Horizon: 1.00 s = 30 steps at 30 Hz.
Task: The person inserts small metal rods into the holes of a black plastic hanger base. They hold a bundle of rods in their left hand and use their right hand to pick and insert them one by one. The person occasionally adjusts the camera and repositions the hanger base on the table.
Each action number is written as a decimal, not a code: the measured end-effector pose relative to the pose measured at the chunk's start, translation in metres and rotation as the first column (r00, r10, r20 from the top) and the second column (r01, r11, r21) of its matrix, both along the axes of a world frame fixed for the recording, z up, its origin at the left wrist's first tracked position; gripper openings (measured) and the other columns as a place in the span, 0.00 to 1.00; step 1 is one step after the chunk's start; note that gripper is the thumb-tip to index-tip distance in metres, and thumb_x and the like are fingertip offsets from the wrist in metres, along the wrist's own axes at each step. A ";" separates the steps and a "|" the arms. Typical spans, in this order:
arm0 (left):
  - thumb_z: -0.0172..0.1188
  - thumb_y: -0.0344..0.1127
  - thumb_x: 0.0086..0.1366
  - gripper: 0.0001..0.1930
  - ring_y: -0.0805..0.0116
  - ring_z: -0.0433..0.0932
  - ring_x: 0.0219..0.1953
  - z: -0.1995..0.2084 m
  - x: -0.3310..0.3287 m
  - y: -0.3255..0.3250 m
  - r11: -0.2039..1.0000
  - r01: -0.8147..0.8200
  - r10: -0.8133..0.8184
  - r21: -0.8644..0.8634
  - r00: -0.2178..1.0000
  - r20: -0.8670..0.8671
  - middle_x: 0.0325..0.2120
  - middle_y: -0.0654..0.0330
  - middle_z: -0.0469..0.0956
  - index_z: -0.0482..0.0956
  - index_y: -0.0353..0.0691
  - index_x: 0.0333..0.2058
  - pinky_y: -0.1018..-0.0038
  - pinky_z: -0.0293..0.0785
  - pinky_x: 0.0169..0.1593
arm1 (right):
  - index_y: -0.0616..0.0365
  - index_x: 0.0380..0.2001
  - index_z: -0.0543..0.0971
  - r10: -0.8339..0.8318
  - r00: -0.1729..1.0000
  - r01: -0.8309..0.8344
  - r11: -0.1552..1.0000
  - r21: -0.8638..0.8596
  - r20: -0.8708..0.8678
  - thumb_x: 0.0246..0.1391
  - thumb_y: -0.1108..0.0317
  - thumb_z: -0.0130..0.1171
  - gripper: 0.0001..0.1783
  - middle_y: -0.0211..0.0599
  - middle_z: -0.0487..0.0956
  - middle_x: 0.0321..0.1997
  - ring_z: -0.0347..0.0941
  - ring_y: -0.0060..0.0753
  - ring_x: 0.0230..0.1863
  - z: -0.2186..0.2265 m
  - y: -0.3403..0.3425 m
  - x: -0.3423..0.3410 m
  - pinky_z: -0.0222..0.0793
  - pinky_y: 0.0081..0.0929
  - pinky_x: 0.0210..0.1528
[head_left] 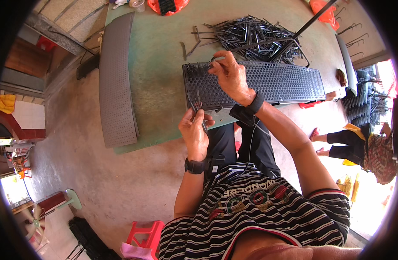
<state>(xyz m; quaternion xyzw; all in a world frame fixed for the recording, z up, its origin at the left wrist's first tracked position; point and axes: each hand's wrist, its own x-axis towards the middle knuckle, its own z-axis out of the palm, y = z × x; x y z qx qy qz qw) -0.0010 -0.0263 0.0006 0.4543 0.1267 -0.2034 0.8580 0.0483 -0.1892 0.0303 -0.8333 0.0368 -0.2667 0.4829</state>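
Observation:
In front of me on the table lies a long black panel [277, 80] with rows of round holes. My left hand [194, 128] is at its near left corner, its fingers closed round a small bundle of thin dark strips [196, 102] that stick up past the fingertips. Over the panel's left part hangs my right hand [232, 78], thumb and fingers pinched together; what is between them, if anything, is too small to make out. Several thin dark pieces [198, 69] stand along the panel's far left end.
Beyond the panel lies a heap of black strips [259, 37], with loose ones to its left. A slanted black rod [307, 27] crosses above. A grey perforated panel [116, 82] lies on the green table's [160, 39] left edge. Another person [350, 145] is at right; a red stool [144, 236] stands below.

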 end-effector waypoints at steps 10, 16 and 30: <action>0.53 0.25 0.60 0.02 0.71 0.73 0.21 0.006 0.001 -0.001 1.000 -0.019 0.019 -0.009 1.000 -0.003 0.21 0.62 0.72 0.74 0.34 0.30 0.75 0.70 0.25 | 0.61 0.36 0.69 0.055 0.998 -0.044 0.946 -0.323 0.024 0.53 0.77 0.51 0.07 0.42 0.77 0.25 0.78 0.35 0.26 -0.008 -0.003 0.006 0.71 0.26 0.25; 0.53 0.25 0.61 0.04 0.71 0.73 0.22 0.010 0.000 -0.003 1.000 -0.001 0.001 -0.008 1.000 -0.016 0.22 0.62 0.72 0.74 0.34 0.34 0.75 0.71 0.25 | 0.61 0.31 0.77 0.039 0.996 -0.059 0.955 -0.291 -0.076 0.48 0.71 0.59 0.07 0.42 0.77 0.23 0.75 0.32 0.20 0.007 -0.001 -0.011 0.67 0.26 0.21; 0.51 0.28 0.63 0.12 0.71 0.75 0.26 0.004 -0.005 -0.013 1.000 0.003 -0.005 0.030 0.999 0.054 0.32 0.55 0.77 0.70 0.32 0.46 0.75 0.72 0.29 | 0.64 0.34 0.67 -0.113 0.994 0.111 0.980 0.166 0.001 0.50 0.77 0.57 0.10 0.38 0.79 0.24 0.77 0.22 0.25 0.025 -0.018 -0.004 0.71 0.18 0.24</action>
